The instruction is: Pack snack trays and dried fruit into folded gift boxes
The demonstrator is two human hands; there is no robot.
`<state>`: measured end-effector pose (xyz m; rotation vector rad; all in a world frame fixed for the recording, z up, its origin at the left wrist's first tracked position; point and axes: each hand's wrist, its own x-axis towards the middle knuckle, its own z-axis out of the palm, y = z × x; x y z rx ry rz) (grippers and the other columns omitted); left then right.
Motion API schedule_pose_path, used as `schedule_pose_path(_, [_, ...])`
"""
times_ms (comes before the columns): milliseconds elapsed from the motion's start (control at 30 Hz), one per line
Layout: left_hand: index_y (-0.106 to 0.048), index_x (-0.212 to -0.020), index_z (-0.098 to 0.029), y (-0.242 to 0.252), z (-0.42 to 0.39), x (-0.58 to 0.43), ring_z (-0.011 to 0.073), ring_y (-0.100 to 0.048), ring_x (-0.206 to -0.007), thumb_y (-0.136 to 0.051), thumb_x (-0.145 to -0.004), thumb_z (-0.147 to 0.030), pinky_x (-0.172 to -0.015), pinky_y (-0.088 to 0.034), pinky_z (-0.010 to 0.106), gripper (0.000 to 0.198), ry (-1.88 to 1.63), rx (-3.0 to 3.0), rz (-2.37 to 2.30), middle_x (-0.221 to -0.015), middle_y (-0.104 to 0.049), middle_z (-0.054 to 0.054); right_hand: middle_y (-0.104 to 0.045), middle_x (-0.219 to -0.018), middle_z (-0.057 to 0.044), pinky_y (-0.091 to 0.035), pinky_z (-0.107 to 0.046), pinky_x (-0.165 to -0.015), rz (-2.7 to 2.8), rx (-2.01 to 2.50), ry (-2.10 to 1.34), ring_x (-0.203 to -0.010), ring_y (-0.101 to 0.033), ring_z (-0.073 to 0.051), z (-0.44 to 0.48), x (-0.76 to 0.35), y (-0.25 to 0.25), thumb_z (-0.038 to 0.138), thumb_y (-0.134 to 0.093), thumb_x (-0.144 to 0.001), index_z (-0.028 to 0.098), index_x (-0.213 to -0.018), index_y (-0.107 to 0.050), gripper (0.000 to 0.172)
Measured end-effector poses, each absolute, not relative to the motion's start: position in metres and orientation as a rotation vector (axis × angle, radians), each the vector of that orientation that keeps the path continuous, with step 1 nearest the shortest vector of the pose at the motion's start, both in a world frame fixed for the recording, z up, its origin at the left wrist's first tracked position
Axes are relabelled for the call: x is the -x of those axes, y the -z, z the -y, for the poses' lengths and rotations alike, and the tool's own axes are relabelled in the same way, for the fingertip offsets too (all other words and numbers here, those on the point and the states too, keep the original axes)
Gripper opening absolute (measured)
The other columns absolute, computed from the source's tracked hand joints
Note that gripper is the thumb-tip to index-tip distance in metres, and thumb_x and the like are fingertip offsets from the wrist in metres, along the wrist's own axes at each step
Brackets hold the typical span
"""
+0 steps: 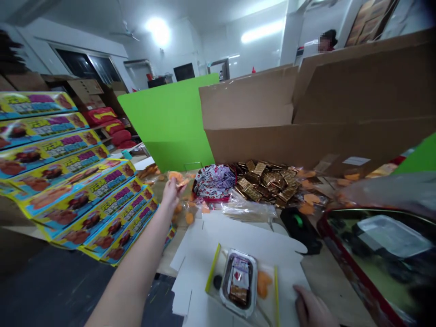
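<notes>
My left hand [171,193] reaches out to the left, its fingers closed on an orange item in clear wrap [177,177]. My right hand [311,308] rests at the lower right on the edge of the white cardboard sheets [238,231]; its fingers are curled and partly cut off by the frame. Between the hands lies an open box with yellow edges [276,295]. In it sit a foil tray [254,290] holding small packets, an orange piece [264,284] and a dark round item [217,282].
Beyond the sheets are a red tray of small sachets [214,181] and a heap of gold packets [269,181]. Printed boxes [85,200] stack at left. A red-rimmed container [327,227] stands right. Behind are a green panel [170,122], a large carton [255,145] and a person's head.
</notes>
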<state>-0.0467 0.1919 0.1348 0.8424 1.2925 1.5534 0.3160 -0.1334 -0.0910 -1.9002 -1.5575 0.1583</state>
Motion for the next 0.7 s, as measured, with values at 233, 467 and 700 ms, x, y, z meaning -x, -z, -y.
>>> schedule_pose_path(233, [-0.054, -0.105, -0.015, -0.176, -0.145, 0.049, 0.014, -0.066, -0.092, -0.038, -0.099, -0.033, -0.079, -0.056, 0.023, 0.025, -1.529, -0.659, -0.988, -0.102, -0.066, 0.008, -0.068, -0.095, -0.014, -0.055, -0.04, -0.066, 1.27, 1.923, -0.007, -0.084, -0.066, -0.029, 0.15, -0.32, 0.041, 0.038, -0.04, -0.087, 0.016, -0.099, -0.063, 0.035])
schedule_pose_path(467, [-0.061, -0.101, -0.018, -0.213, -0.006, 0.062, 0.0194, -0.069, -0.084, -0.044, -0.094, -0.034, -0.062, -0.059, 0.026, 0.024, -1.423, -0.565, -0.75, -0.103, -0.068, 0.009, -0.054, -0.122, -0.009, -0.047, -0.04, -0.093, 1.653, 1.159, 0.08, -0.114, -0.053, -0.025, 0.15, -0.242, -0.127, 0.021, -0.055, -0.084, 0.028, -0.126, -0.048, 0.043])
schedule_pose_path(700, [-0.062, -0.1, -0.021, -0.193, 0.09, 0.047, 0.0129, -0.065, -0.058, -0.064, -0.079, -0.028, -0.043, -0.052, 0.015, 0.023, -1.08, -0.464, -0.654, -0.088, -0.069, 0.005, -0.059, -0.113, -0.007, -0.052, -0.035, -0.082, 1.763, 0.763, -1.018, -0.096, -0.06, -0.021, 0.109, -0.148, -0.163, 0.051, -0.067, -0.078, 0.028, -0.147, -0.023, 0.085])
